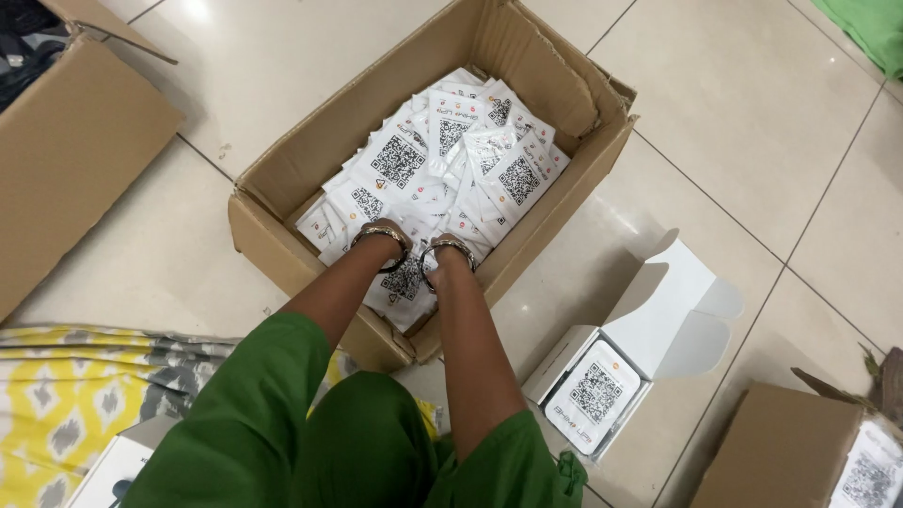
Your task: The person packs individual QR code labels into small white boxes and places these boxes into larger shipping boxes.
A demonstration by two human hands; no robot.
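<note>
Both hands, left (381, 246) and right (450, 259), sunk among white packets (442, 160) at near wall of cardboard box (282, 240); grip hidden, cannot tell. Packets best gathered flat, not creased.

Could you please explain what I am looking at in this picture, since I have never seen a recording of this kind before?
There is no machine here. A person in green sleeves wears a camera on the head, so this single view looks down along both forearms. The left hand and right hand, each with metal bangles at the wrist, reach into an open brown cardboard box on a pale tiled floor. The box is full of small white flat packets with square black codes. The fingers are buried among them, so I cannot tell what is gripped. To the right lies a small white carton with its lid open, another packet resting on it. More brown boxes sit at the edges.
</note>
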